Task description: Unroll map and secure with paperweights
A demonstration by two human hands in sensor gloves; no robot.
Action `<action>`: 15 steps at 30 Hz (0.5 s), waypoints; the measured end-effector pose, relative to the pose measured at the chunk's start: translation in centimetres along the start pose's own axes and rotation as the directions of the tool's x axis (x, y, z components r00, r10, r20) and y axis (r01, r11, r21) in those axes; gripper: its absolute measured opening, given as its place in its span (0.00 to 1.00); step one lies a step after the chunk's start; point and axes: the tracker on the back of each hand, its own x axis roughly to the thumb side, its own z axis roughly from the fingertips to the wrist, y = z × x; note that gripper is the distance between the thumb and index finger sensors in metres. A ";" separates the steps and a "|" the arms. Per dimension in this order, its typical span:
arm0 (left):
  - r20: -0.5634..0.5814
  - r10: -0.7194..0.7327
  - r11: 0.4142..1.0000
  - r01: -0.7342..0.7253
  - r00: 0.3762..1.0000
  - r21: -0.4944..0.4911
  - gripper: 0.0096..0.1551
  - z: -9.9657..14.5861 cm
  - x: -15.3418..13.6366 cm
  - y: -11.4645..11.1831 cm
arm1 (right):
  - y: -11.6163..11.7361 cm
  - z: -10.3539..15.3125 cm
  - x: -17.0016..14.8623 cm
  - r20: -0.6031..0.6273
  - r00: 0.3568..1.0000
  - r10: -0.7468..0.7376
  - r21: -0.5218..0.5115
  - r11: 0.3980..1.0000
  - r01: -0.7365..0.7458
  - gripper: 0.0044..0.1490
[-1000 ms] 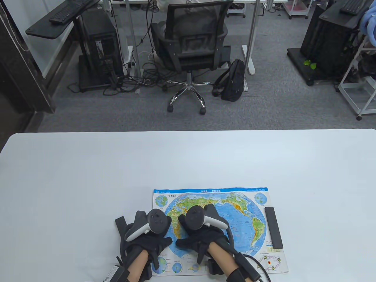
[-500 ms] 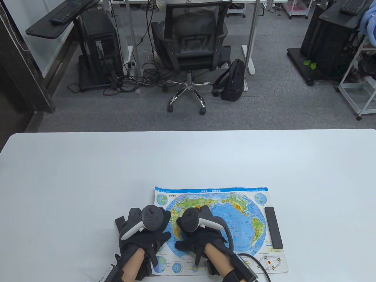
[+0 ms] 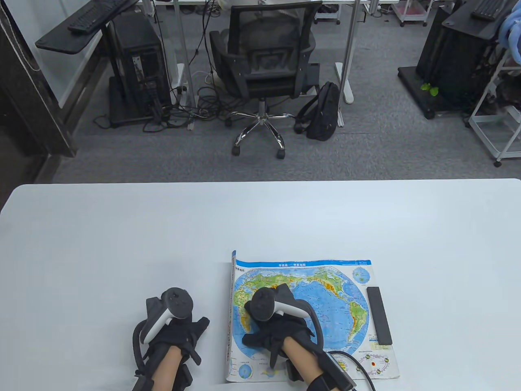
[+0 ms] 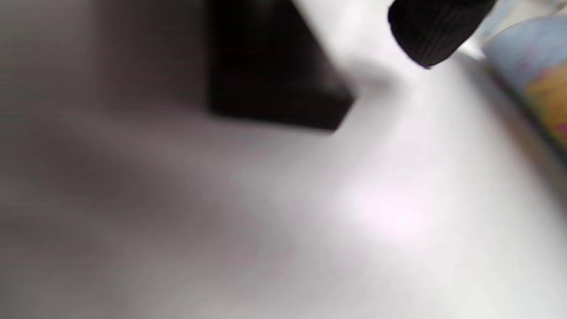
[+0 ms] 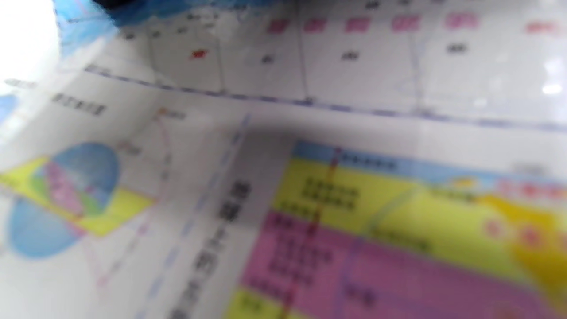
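The world map [image 3: 333, 293] lies on the white table [image 3: 260, 220] near its front edge. Its left edge [image 3: 231, 313] has curled up off the table. A black bar paperweight [image 3: 379, 315] rests on the map's right edge. My right hand [image 3: 264, 326] presses flat on the map's left half; the right wrist view shows only blurred map print [image 5: 354, 221]. My left hand [image 3: 175, 330] is on the bare table left of the map, fingers spread. A second black paperweight [image 4: 270, 71] lies by it, its end showing in the table view [image 3: 151, 304]. One left fingertip [image 4: 436, 31] is apart from it.
The table stretches wide and bare behind and to both sides of the map. Beyond its far edge stand an office chair [image 3: 264, 53], a backpack [image 3: 323, 112] and computer stands on the floor.
My left hand has lifted off the map's left edge and moved left onto the table. The freed left edge has curled up and back to the right. The right hand has stayed put.
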 end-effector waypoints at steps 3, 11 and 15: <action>-0.022 -0.001 1.000 0.000 1.000 -0.026 0.53 -0.2 -0.3 -0.5 | 0.0 0.0 0.0 0.000 1.000 0.001 -0.002 1.000 -0.001 0.49; 0.001 -0.024 0.993 0.023 1.000 0.114 0.41 0.3 0.4 0.6 | 0.0 0.0 0.0 0.003 1.000 0.001 -0.013 1.000 -0.001 0.49; -0.008 -0.076 0.974 0.076 0.997 0.214 0.38 0.8 0.5 0.9 | 0.0 0.0 0.0 0.005 1.000 0.003 -0.017 1.000 -0.002 0.49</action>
